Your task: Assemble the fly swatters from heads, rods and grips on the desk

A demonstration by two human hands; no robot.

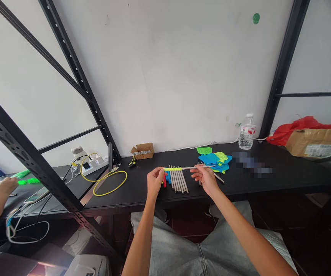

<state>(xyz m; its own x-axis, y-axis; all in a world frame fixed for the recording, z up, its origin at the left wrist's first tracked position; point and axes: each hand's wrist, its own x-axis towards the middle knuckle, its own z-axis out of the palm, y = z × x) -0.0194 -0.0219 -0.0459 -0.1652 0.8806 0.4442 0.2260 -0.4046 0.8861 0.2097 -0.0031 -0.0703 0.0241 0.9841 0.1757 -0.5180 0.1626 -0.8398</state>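
At the left, the outer end of a yellow tube is being pinched between the thumb and fingers of the left hand. Just right of that hand, a red tube and a blue tube are being borne by the table. Between the hands, the yellow tube is being held with its long axis running left to right, and a rod is being held in line at its right end; whether the tip is being enclosed cannot be told. Behind this line, the row of rods is being crossed nearly at right angles. At the right, the rod is being pinched by the right hand, its free end being pointed rightward, near the blue pieces.
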